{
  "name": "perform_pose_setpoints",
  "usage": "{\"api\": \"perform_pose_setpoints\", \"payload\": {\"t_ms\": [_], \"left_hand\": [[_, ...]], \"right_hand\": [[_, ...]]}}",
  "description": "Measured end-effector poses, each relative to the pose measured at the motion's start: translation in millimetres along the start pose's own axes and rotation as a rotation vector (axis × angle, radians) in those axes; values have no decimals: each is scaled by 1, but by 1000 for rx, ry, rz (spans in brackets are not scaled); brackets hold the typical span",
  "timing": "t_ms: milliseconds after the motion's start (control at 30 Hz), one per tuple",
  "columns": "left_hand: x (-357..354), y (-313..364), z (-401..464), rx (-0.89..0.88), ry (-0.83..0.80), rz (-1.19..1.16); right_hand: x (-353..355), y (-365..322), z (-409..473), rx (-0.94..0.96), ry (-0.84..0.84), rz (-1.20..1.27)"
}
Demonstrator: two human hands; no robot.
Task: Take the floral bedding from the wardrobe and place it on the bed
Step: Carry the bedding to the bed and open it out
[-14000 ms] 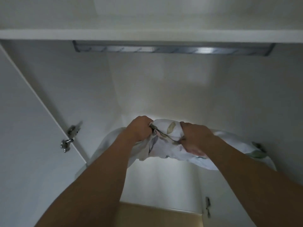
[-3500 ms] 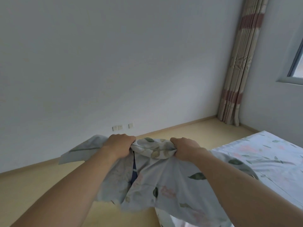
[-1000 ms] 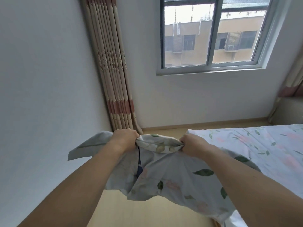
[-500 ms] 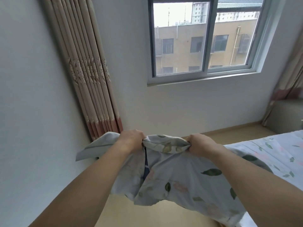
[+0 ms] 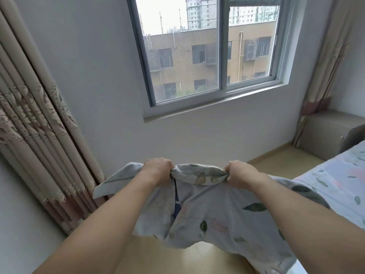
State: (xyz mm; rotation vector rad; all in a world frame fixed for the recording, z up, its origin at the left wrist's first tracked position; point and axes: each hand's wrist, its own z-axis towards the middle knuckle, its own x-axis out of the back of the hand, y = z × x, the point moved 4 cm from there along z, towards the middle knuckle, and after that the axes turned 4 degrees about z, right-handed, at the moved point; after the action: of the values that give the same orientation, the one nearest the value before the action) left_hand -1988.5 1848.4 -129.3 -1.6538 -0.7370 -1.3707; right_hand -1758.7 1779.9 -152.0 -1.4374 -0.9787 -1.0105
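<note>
I have both hands, left hand (image 5: 158,169) and right hand (image 5: 240,172), fingers clenched on the bedding (image 5: 213,212). Trailing cloth hangs low; it could snag the bed (image 5: 339,180) edge or drag the floor (image 5: 177,258).

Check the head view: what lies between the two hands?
In the head view, a bunched fold of the floral bedding spans from left hand to right hand; both grip it, nothing else lies between.

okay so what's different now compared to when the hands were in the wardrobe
The floral bedding has come out of the wardrobe and been carried across the room; the view has swung past a bare wall to the window, with the bed at right. Unchanged: left hand and right hand still grip its bunched top edge.
</note>
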Motion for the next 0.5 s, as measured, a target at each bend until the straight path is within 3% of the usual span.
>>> {"api": "perform_pose_setpoints", "payload": {"t_ms": [267,500], "left_hand": [[10,-25,202,-143,74,41],[1,-10,390,-376,111,76]], "right_hand": [[28,50,164,-129,38,24],[36,121,290,-350,70,44]]}}
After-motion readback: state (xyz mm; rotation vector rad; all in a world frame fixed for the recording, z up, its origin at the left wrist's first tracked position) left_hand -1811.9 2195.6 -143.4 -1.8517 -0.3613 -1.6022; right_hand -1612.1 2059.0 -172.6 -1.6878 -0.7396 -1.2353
